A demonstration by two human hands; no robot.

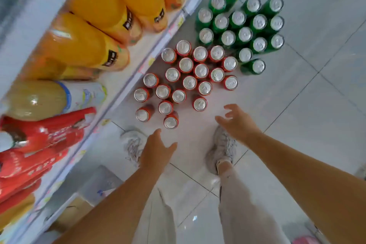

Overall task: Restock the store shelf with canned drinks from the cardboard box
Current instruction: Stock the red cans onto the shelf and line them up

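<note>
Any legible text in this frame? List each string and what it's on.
No text can be read in this frame.
orange bottles: black label patches, print blurred.
red packs: white characters, blurred.
pale bottle: white and blue label, print too blurred.
price tags on the shelf edge: too small to read.
red cans and green cans: only the lids face the camera, with no legible marks.

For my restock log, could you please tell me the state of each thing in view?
red cans, upright on the floor, clustered, not yet shelved.
green cans, upright on the floor, grouped beyond the red ones.
left hand, open, empty, near the red cans.
right hand, open, fingers spread, empty.
orange bottles, stocked on the shelf.
</note>
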